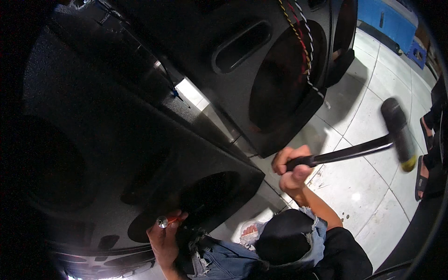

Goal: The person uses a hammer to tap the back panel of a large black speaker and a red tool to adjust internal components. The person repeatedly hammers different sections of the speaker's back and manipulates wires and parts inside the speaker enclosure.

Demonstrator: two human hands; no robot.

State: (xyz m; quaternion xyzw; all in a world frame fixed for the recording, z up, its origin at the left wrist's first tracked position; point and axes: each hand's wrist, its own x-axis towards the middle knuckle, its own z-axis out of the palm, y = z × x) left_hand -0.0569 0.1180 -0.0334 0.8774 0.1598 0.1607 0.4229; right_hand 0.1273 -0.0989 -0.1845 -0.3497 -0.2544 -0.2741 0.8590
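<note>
My right hand (295, 169) is wrapped round the black handle of a mallet (352, 151), which points out to the right. Its black head is slightly blurred and has a yellow face at the lower end. At the lower left, my left hand (164, 240) grips an orange-handled tool (163, 221) whose round metal end faces up. The far end of that tool is hidden, so its kind does not show. It is held at a dark round opening in the near black speaker cabinet (224, 161).
Another black cabinet (289, 133) stands beyond a narrow gap, with yellow, red and white twisted wires (303, 39) hanging from it. White floor tiles (368, 196) spread to the right. Another person's sandalled feet (421, 179) are at the right edge. A blue crate (389, 18) sits at the far right.
</note>
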